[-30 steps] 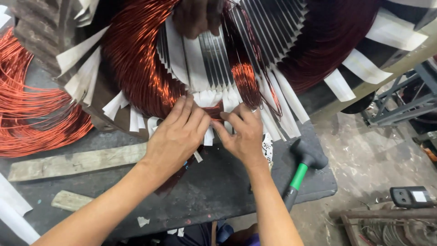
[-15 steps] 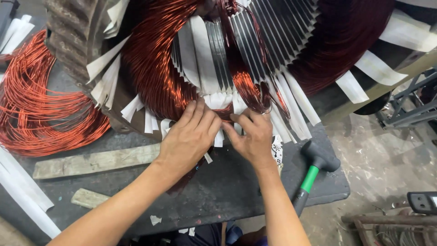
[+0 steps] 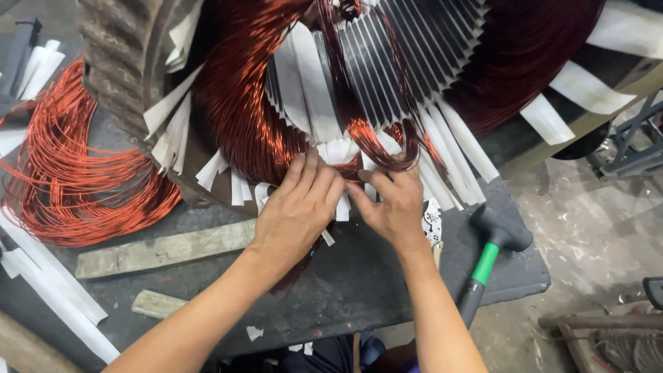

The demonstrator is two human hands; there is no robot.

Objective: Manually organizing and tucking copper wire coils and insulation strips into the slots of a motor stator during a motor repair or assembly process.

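a loose coil of copper wire point(image 3: 76, 179) lies at the left of the dark workbench point(image 3: 359, 297), above a flat wooden strip point(image 3: 162, 247). at centre, the left hand point(image 3: 298, 211) presses with fingers together on the white insulating paper strips point(image 3: 338, 153) at the lower edge of the large motor stator point(image 3: 387, 76), while the right hand point(image 3: 395, 206) pinches the copper winding point(image 3: 376, 148) just beside it. a green-handled mallet point(image 3: 490, 259) rests at the right.

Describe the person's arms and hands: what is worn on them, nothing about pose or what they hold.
Both the left hand and right hand are bare: no gloves, rings or watch visible. The forearms are uncovered to the frame's bottom edge, with no sleeve in view.
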